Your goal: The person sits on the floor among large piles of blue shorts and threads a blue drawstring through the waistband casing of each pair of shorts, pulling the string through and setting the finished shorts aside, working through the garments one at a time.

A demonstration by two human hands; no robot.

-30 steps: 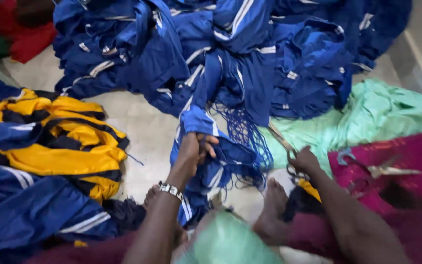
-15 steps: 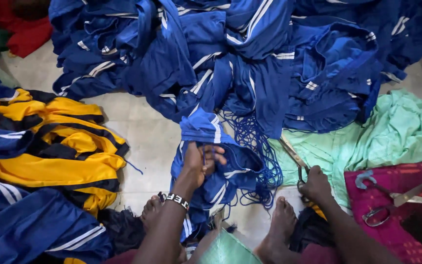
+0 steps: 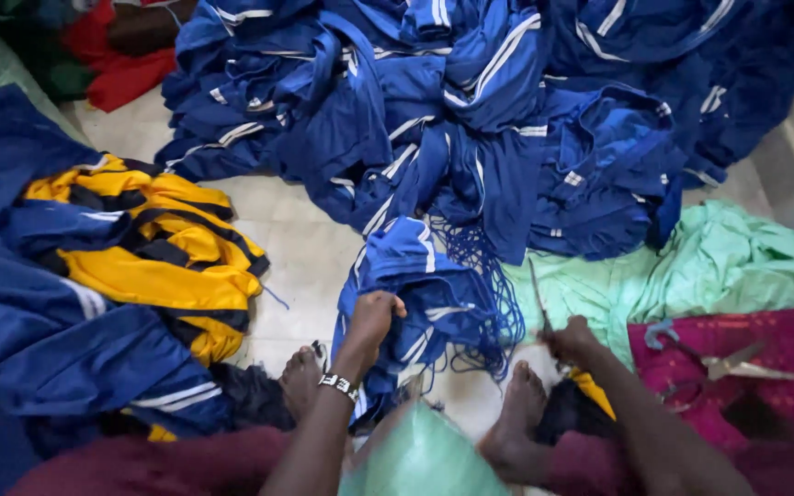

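On the tiled floor, just under the fingers of the left hand [image 3: 374,317], a blue garment [image 3: 425,294] with white stripes is being gripped, the fingers being closed tight on a bunched fold of its cloth. Loose blue threads [image 3: 493,294] are hanging from its edge, between the two hands. Thread snips [image 3: 544,312] are being held upright in the right hand [image 3: 572,342], whose fingers are wrapped about the handle; the blades are being kept just beside the threads. Since a second ago, the garment is being drawn nearer to the bare feet [image 3: 516,404] and the snips are being raised closer to the fringe, so trimming appears to be in hand. Beyond the fingers a heap of blue garments [image 3: 470,101] is lying; scissors [image 3: 728,363] are resting on magenta cloth [image 3: 783,340], well apart to the right.
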